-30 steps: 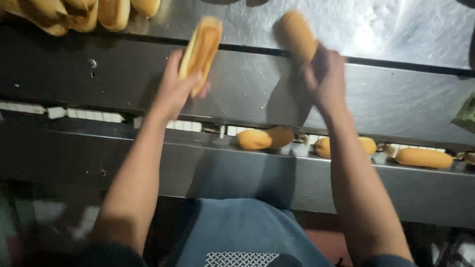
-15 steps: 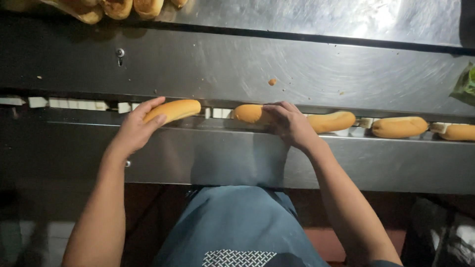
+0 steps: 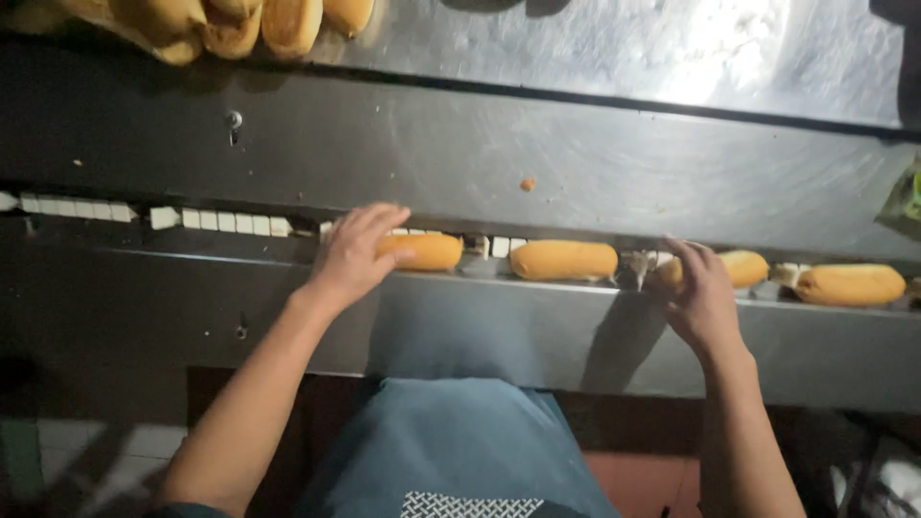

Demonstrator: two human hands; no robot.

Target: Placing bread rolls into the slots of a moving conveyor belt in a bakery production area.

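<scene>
My left hand (image 3: pixel 353 257) lies over the left end of a golden oblong bread roll (image 3: pixel 429 251) in the long metal channel (image 3: pixel 537 317), fingers spread on top and thumb against its side. A second roll (image 3: pixel 564 260) lies free in the channel to its right. Further right, my right hand (image 3: pixel 705 295) has its fingers curled over the left end of a third roll (image 3: pixel 743 269). Another roll (image 3: pixel 850 284) lies beyond it at the far right.
A pile of rolls (image 3: pixel 221 24) sits at the top left on the steel table (image 3: pixel 595 58). A chain of white links (image 3: pixel 144 215) runs along the channel to the left. A crumb (image 3: pixel 527 182) lies on the sloped steel panel. My blue apron (image 3: pixel 451 441) is below.
My left hand has set its roll down into the channel, further right than before. My right hand left the middle roll and slid right onto the third roll.
</scene>
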